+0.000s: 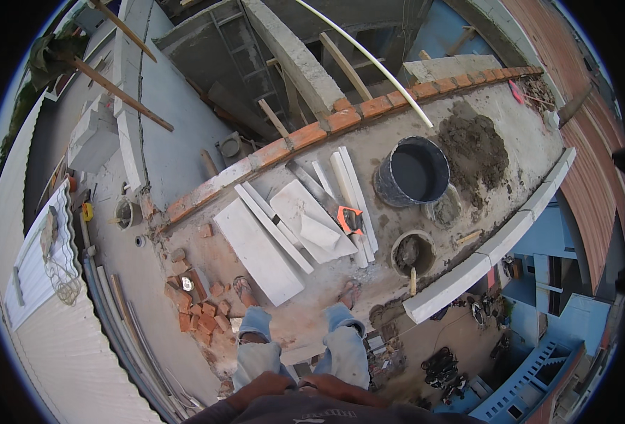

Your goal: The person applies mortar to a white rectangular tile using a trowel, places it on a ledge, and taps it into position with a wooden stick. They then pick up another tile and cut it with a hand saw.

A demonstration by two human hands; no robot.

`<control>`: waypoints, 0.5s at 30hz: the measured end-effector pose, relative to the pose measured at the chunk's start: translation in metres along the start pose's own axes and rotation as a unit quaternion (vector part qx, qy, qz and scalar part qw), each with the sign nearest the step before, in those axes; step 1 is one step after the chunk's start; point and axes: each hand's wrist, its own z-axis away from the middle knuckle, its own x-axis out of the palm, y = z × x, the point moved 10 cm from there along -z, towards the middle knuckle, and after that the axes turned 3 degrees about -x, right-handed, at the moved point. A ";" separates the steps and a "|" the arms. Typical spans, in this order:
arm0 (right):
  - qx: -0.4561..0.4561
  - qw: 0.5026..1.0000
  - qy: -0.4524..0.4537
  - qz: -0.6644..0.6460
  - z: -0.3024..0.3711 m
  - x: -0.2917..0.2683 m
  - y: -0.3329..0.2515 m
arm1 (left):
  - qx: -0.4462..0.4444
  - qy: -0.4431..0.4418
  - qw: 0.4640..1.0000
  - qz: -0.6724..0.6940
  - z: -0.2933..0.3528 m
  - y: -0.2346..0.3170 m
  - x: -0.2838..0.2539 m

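My left hand (273, 382) and my right hand (324, 383) are drawn in at my waist by the lower edge, their fingers hidden. In front of my feet lie white blocks: a wide slab (259, 253), narrow strips (351, 198) and a small cut piece (319, 232) on another slab. A handsaw (350, 220) with an orange handle rests across them, apart from both hands. To its right stands a black bucket (385, 181) of dark liquid. Nearer me, a smaller bucket (431, 256) holds grey mortar and a tool with a wooden handle (413, 282).
Wet mortar (476, 146) is heaped at the far right. Broken bricks (198, 314) lie left of my feet. Beyond a brick course (289, 143), the floor drops into open rooms. A white block edging (492, 247) borders a deep drop to the right. A white pipe (369, 55) slants overhead.
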 end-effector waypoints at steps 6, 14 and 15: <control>0.009 0.998 0.055 -0.032 -0.112 0.064 -0.006 | 0.087 0.030 0.996 -0.010 0.047 -0.109 -0.037; 0.062 0.976 0.085 -0.192 -0.200 0.161 -0.037 | 0.070 -0.083 0.994 -0.011 0.120 -0.202 -0.027; 0.061 0.975 0.085 -0.195 -0.202 0.169 -0.038 | 0.083 -0.084 0.993 0.002 0.125 -0.204 -0.025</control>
